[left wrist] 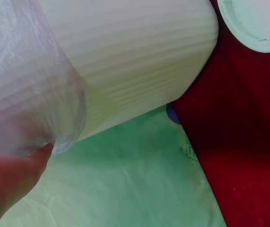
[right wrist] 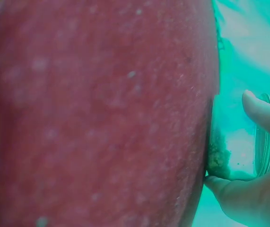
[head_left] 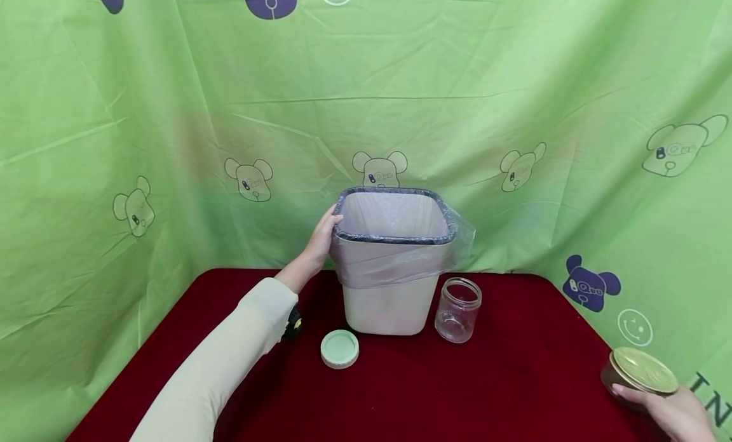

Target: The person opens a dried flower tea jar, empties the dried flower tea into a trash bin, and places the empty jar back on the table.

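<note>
Near the back of the red table stands a pale waste bin [head_left: 389, 308] lined with a clear plastic bag [head_left: 394, 267], a dark band around its rim. My left hand [head_left: 327, 234] grips the bin's upper left side at the rim; in the left wrist view the thumb [left wrist: 23, 172] lies against the bag. At the table's right edge my right hand [head_left: 675, 410] grips a round jar [head_left: 646, 369] with a yellow-green top. The right wrist view shows that jar [right wrist: 234, 137] as clear-walled, with dark greenish matter inside, between thumb and fingers.
An open glass jar [head_left: 459, 312] stands right of the bin. A pale green lid [head_left: 340, 348] lies in front of the bin on the left. The red-covered table [head_left: 486, 391] is walled by a green printed cloth [head_left: 457, 131]. A dark object [head_left: 293, 323] sits by the left sleeve.
</note>
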Action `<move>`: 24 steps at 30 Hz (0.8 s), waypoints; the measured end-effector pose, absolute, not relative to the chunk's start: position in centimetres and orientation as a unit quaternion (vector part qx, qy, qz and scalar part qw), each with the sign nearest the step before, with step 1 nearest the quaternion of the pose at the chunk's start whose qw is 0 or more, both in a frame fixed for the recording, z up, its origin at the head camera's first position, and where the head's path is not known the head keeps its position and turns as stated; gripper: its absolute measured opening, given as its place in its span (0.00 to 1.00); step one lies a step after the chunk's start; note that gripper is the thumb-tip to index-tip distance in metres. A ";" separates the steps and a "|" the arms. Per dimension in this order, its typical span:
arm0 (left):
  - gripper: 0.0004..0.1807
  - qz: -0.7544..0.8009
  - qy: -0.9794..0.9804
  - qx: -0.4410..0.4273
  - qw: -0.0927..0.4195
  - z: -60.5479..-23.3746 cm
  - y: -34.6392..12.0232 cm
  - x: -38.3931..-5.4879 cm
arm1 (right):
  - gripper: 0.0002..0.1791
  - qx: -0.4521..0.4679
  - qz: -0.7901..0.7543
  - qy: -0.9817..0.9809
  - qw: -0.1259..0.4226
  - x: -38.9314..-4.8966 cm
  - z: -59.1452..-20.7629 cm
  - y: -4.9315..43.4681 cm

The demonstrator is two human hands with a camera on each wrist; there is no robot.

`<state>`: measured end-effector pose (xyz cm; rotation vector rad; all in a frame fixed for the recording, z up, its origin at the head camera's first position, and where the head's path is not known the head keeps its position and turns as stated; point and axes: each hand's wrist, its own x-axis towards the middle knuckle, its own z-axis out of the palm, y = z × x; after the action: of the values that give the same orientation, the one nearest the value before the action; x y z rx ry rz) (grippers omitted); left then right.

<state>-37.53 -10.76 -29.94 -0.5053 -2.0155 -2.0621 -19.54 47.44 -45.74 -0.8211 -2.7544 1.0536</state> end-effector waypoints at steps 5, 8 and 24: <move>0.35 -0.699 -0.688 -0.166 0.105 -29.7 -10.8 -37.3 | 0.55 -0.244 0.378 -0.893 0.029 -19.9 -44.8 46.6; 0.35 -0.698 -0.690 -0.162 0.104 -29.6 -10.8 -37.1 | 0.52 -0.195 0.393 -0.899 0.015 -20.2 -44.1 46.1; 0.38 -0.727 -0.674 -0.118 0.066 -29.4 -12.0 -36.4 | 0.38 -0.052 0.394 -0.913 0.092 -21.3 -41.8 39.8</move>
<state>-36.44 -11.99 -29.37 -0.3555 -2.0316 -2.1919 -21.25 39.82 -41.80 -0.1535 -2.7116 1.1714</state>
